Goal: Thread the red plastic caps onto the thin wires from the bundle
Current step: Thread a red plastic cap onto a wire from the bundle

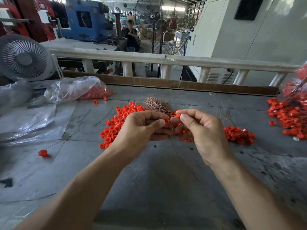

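Note:
My left hand [141, 128] grips the bundle of thin copper-coloured wires [157, 105], which fans up and away behind my fingers, and pinches a red cap [166, 120] at thumb and forefinger. My right hand [201, 130] pinches another red cap [178, 116] just to the right of it, the two caps almost touching. A heap of loose red caps [119, 120] lies on the grey table behind and left of my left hand. More caps [239, 134] lie right of my right hand.
A clear plastic bag with red caps [79, 88] lies at the back left beside a grey desk fan [25, 58]. Caps threaded on wires pile up at the right edge [289, 113]. A lone cap on a wire [42, 153] lies front left. A rail [166, 58] borders the table's far side.

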`<act>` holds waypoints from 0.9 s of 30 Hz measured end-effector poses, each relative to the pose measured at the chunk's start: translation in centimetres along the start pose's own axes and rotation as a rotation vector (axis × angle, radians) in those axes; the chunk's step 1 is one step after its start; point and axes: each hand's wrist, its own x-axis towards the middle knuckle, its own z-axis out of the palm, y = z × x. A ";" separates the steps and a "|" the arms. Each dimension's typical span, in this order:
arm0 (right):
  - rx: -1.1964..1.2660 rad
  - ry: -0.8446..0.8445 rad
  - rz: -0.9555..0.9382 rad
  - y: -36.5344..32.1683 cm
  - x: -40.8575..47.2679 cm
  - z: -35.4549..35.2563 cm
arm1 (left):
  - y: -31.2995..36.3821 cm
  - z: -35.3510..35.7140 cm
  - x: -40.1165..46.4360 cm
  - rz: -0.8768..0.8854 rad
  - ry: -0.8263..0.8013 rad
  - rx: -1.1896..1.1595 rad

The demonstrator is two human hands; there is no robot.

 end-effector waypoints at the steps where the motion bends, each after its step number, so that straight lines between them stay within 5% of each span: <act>1: -0.032 -0.001 -0.020 0.1 0.0 0.0 | 0.0 0.0 0.0 -0.003 0.000 -0.001; 18: -0.111 0.000 -0.080 0.4 -0.2 0.5 | -0.1 -0.1 0.0 0.002 -0.029 0.040; 27: -0.369 -0.005 -0.313 -0.2 -0.6 0.5 | -0.3 -0.1 0.0 0.002 -0.028 0.035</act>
